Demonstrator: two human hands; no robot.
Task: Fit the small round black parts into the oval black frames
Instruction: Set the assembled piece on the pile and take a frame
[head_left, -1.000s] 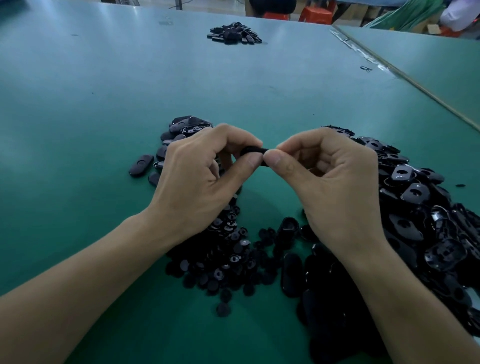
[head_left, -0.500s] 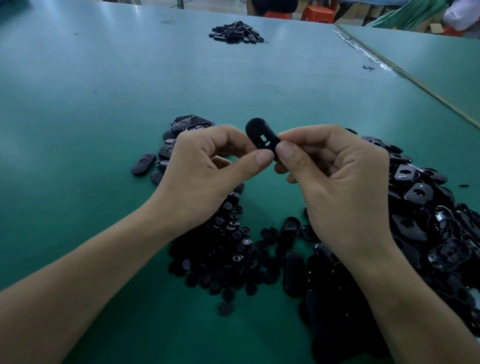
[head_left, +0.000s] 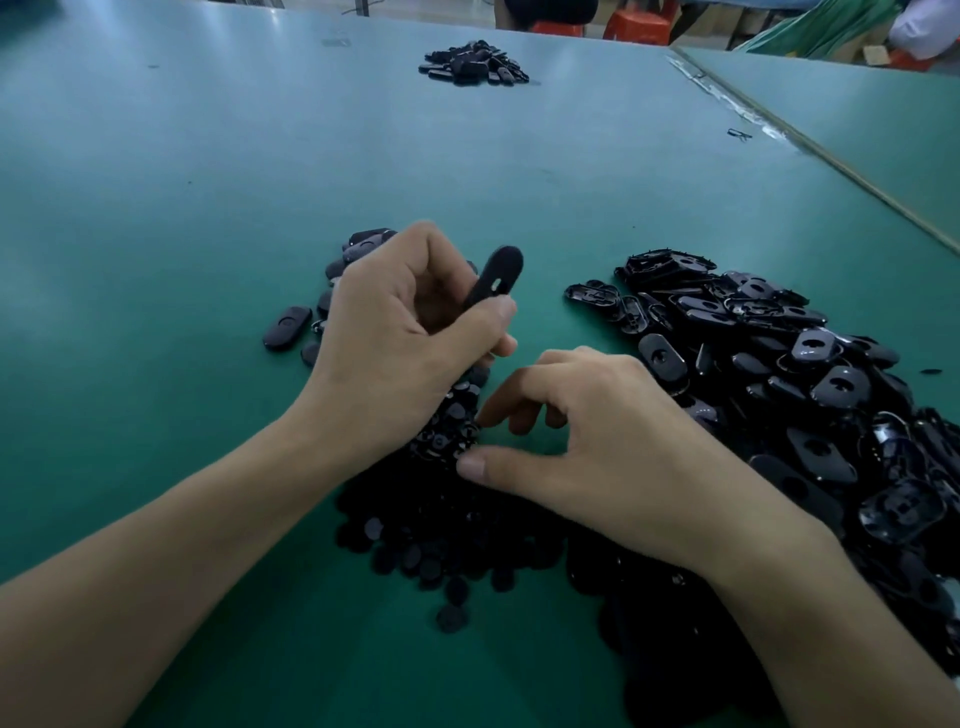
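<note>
Above the green worktop (head_left: 208, 260) the left hand (head_left: 395, 338) pinches an oval black plastic frame (head_left: 496, 275); the right hand (head_left: 597, 431), fingers parted, hovers at the heap of small round black parts (head_left: 431, 519). Likely the fetching step: next, pinch out one part alone.

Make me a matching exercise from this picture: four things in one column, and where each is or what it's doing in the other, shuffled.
1. left hand
2. right hand
3. small far pile
4. big heap of frames

A. at the far end of the table
B. to the right of both hands
C. over the round parts
D. holds one oval frame up

Pairs: 1-D, 2-C, 3-A, 4-B.
</note>
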